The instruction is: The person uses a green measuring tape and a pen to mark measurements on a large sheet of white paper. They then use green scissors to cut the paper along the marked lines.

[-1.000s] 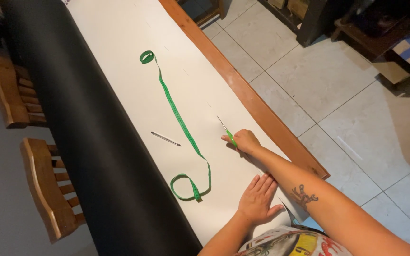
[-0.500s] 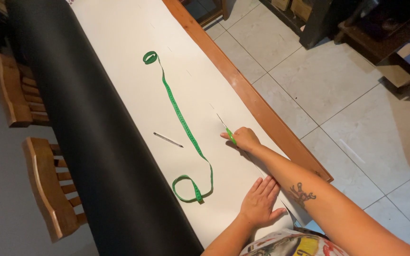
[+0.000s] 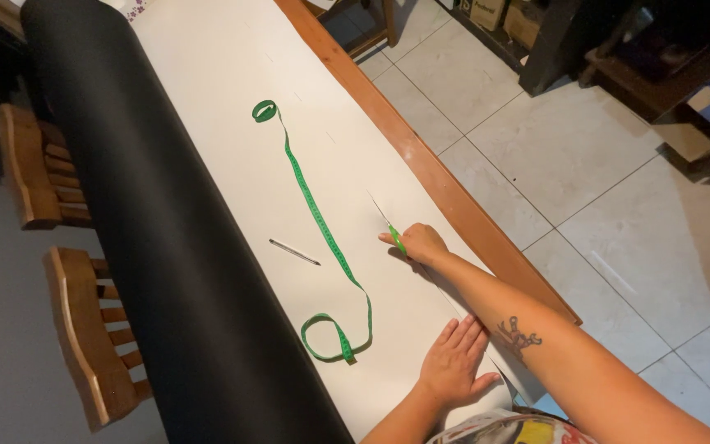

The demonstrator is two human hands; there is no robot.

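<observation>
My right hand (image 3: 421, 243) grips green-handled scissors (image 3: 389, 228) whose blades point away from me, cutting into the white sheet (image 3: 232, 107) spread over the table. A slit runs through the sheet from beside my left hand up to the scissors. My left hand (image 3: 454, 362) lies flat on the sheet near me, fingers apart, holding nothing. A green measuring tape (image 3: 318, 222) snakes along the sheet to the left of the scissors, looped at both ends. A thin pen (image 3: 294, 252) lies left of the tape.
A thick black roll (image 3: 158, 238) runs along the table's left side. The wooden table edge (image 3: 421, 156) borders the sheet on the right, with tiled floor (image 3: 585, 173) beyond. Two wooden chairs (image 3: 84, 329) stand at left; boxes and furniture sit at top right.
My right hand and the scissors have stayed in about the same place on the sheet. My left hand stays pressed flat.
</observation>
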